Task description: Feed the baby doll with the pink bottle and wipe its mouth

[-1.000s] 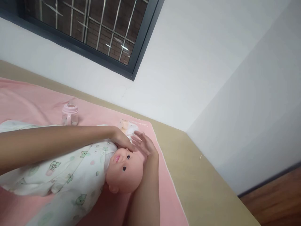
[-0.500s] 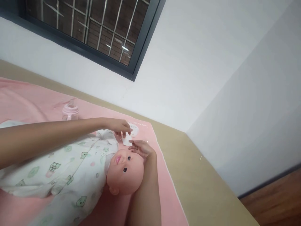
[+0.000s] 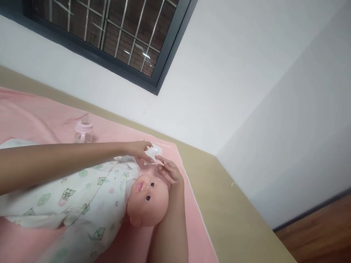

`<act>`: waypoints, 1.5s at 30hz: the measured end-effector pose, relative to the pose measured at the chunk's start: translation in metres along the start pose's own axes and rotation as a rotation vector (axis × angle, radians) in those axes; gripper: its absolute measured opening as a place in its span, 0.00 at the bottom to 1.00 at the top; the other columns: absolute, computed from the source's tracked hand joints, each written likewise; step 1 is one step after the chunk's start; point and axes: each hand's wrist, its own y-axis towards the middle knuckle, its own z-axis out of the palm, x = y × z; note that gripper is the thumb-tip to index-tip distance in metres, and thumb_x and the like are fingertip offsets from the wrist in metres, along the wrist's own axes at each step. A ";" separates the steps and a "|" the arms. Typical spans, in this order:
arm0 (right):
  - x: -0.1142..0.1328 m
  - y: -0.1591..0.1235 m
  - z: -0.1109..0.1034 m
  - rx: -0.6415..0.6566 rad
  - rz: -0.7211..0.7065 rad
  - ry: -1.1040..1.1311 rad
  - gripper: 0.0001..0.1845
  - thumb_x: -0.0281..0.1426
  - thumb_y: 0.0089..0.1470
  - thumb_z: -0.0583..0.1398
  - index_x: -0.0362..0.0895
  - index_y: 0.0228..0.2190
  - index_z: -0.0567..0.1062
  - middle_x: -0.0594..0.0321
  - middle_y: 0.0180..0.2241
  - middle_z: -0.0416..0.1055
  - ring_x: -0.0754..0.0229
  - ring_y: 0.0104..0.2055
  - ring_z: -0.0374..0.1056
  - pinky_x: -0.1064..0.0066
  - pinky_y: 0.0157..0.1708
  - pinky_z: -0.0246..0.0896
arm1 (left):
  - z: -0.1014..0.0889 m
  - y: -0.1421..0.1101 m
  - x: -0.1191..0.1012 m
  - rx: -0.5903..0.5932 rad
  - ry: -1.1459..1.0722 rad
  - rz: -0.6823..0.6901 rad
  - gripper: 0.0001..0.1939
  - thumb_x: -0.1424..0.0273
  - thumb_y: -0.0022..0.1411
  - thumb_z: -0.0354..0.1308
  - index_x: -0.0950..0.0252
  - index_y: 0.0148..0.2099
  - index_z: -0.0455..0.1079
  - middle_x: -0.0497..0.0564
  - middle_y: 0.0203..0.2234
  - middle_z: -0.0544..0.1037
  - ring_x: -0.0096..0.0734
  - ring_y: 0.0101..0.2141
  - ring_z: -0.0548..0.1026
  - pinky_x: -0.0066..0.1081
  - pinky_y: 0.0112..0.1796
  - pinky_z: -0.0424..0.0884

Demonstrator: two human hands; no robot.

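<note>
A bald baby doll (image 3: 149, 208) lies on its back, in white clothing (image 3: 101, 193) with green animal prints. My left hand (image 3: 139, 149) reaches across above the doll's body, thumb and fingers closed on a small, thin white sheet (image 3: 153, 151) beyond its head. I cannot make out whether the sheet is a tissue or a pad. Close by, my right hand (image 3: 170, 171) has its fingers apart, an extended fingertip near the sheet's edge; whether it touches is unclear. My right forearm passes beside the top of the doll's head.
A pink-lidded baby bottle (image 3: 84, 130) stands upright behind my left forearm. The pink mat (image 3: 192, 215) lies under everything, on a tan surface (image 3: 219, 204). White walls (image 3: 233, 73) and a dark-framed, barred window (image 3: 156, 78) rise behind; a brown wood panel (image 3: 315, 230) is at lower right.
The white sheet has shifted up, farther from the doll's head, with my left hand. My right hand's fingers have drawn back from it and spread.
</note>
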 end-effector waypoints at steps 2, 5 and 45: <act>-0.004 0.001 0.000 -0.010 -0.037 0.031 0.24 0.38 0.43 0.68 0.41 0.43 0.78 0.60 0.30 0.73 0.68 0.28 0.60 0.78 0.23 0.55 | 0.003 0.004 0.000 -0.006 -0.094 0.031 0.44 0.56 0.37 0.66 0.70 0.56 0.61 0.62 0.45 0.74 0.49 0.43 0.75 0.33 0.34 0.73; -0.009 0.001 -0.002 -0.036 -0.092 0.089 0.22 0.39 0.45 0.66 0.45 0.43 0.77 0.57 0.47 0.73 0.68 0.30 0.63 0.79 0.23 0.57 | 0.002 0.005 0.000 -0.015 -0.238 0.082 0.34 0.62 0.37 0.67 0.69 0.48 0.66 0.54 0.35 0.75 0.43 0.37 0.75 0.29 0.29 0.71; -0.033 0.036 -0.005 -0.419 0.027 0.203 0.16 0.32 0.52 0.61 0.43 0.44 0.73 0.57 0.42 0.75 0.60 0.44 0.72 0.62 0.55 0.64 | 0.043 -0.120 0.003 -0.260 0.204 0.373 0.09 0.69 0.57 0.53 0.60 0.28 0.74 0.45 0.23 0.75 0.29 0.27 0.69 0.27 0.28 0.61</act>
